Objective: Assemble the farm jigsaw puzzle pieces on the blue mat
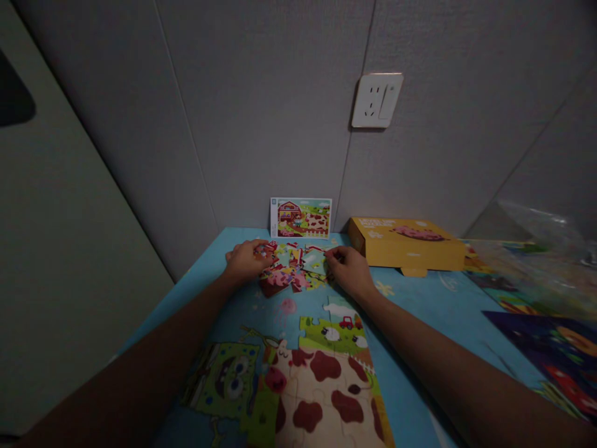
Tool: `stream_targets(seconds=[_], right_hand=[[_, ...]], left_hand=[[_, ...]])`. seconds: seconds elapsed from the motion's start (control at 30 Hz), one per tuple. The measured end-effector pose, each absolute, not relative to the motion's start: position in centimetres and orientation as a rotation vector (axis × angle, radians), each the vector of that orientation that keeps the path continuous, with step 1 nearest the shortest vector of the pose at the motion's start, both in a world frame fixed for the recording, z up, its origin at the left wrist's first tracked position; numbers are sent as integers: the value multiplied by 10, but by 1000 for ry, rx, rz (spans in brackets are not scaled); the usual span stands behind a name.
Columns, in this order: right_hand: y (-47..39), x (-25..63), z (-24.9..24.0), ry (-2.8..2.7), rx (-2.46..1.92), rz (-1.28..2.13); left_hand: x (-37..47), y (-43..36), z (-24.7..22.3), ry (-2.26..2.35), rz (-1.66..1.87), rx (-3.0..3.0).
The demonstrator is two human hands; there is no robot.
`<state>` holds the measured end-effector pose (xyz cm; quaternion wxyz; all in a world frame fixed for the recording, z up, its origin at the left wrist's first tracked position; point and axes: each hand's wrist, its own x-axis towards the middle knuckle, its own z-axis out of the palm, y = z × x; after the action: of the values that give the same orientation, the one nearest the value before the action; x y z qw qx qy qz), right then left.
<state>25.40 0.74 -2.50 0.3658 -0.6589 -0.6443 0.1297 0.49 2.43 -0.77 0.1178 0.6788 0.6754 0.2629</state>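
Observation:
Beyond the assembled part, a loose cluster of jigsaw puzzle pieces [276,278] lies on the blue, cartoon-printed table cover. My left hand [246,261] is at the cluster's left side, fingers curled round the edge of a red-brown puzzle piece [264,251]. At the right side, my right hand [349,269] pinches a pale blue and white puzzle piece [314,260] between thumb and fingers. Nearer to me is a joined puzzle section [321,392] with a spotted cow, sheep and a red tractor. Its upper left outline is stepped, with knobs showing.
A picture card [301,218] of the farm scene leans on the grey wall. Right of it sits a yellow puzzle box [410,246]. Crumpled clear plastic [541,261] and a dark printed sheet [550,354] lie at the right. A socket plate [377,101] is on the wall.

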Motion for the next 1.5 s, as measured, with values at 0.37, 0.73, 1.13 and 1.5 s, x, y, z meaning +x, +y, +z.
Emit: stream_targets(seconds=[0.37,0.73,1.13,1.5], right_hand=[[9,256,-27,-1651,-1689,359],[9,255,-27,-1663,-1680,329],[8,254,-25,-1659,-1687,365],[7,255,-26,-1659,-1660,342]], left_hand=[[-7,40,-20,1512,1343,1410],[-13,50,-23,1815,1413,1409],[-4,22,-6,2391,526,1989],[-6,24,-11,2320,727,2033]])
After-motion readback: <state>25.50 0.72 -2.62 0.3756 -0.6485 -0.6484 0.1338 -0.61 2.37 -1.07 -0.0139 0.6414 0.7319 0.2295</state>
